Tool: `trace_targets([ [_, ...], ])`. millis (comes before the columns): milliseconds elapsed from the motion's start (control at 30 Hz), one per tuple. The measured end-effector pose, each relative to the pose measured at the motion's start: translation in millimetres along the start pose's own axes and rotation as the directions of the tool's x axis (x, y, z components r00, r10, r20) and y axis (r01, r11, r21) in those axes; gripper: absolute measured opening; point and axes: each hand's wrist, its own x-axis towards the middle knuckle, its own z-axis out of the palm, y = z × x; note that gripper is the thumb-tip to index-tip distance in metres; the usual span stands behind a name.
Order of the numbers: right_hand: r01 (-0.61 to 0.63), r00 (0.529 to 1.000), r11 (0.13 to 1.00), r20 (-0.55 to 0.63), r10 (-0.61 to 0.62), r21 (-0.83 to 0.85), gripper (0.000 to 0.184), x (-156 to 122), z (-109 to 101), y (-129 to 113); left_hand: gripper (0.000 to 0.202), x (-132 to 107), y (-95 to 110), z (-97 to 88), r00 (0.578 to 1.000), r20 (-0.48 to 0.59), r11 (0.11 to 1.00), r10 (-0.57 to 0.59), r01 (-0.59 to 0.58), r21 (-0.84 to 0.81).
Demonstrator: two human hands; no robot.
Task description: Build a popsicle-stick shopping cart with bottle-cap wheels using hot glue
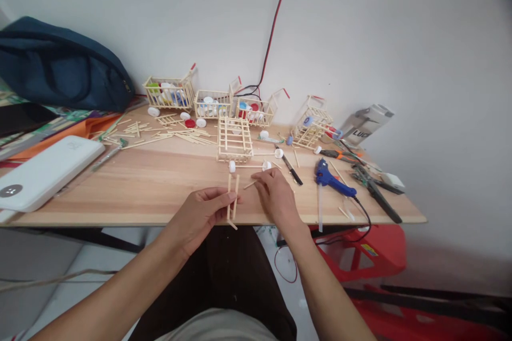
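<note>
Between the thumb and fingers of my left hand (206,208) is a small U-shaped frame of wooden sticks (229,185), held upright near the table's front edge. My right hand (276,194) pinches a short wooden stick (250,184), just right of that frame and apart from it. Beyond both hands sits a wooden stick basket (235,141). In front of it lies an axle stick (248,167) with a white cap wheel (232,167) at its left end. A black pen (292,168) rests to the right.
Several small stick carts (170,93) filled with bottle caps stand along the wall. Loose sticks (188,136) lie at the left. A blue glue gun (334,178), pliers (376,192) and a box (370,122) are at the right. A white power bank (52,173) lies left.
</note>
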Motion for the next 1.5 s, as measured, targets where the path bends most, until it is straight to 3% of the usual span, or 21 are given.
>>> trace_targets([
  [633, 0.038, 0.998, 0.996, 0.059, -0.033, -0.075, 0.009, 4.0, -4.8, -2.0, 0.022, 5.2, -2.1, -1.2, 1.000, -0.005, 1.000, -0.005, 0.006, 0.027],
  [867, 0.042, 0.999, 0.995, 0.023, -0.044, 0.094, 0.008, 0.9, -8.6, 1.7, 0.023, 6.7, -4.4, 0.4, 1.000, -0.006, 0.998, 0.023, -0.022, 0.065],
  [1167, 0.062, 0.998, 0.974, -0.047, -0.053, 0.219, 0.011, -16.0, -38.7, -24.3, 0.025, 8.9, -5.8, 6.0, 0.999, 0.023, 0.994, 0.026, -0.029, 0.103],
  [1367, 0.026, 0.999, 0.949, -0.032, -0.017, 0.313, 0.012, -20.6, -42.0, -34.0, 0.027, 7.0, -3.7, 11.4, 0.999, 0.020, 0.990, 0.031, -0.033, 0.135],
  [1500, -0.045, 0.994, 0.945, -0.077, 0.074, 0.325, 0.014, -19.7, -38.5, -28.8, 0.025, 9.2, -6.3, 11.3, 0.999, 0.013, 0.988, 0.053, -0.054, 0.148],
])
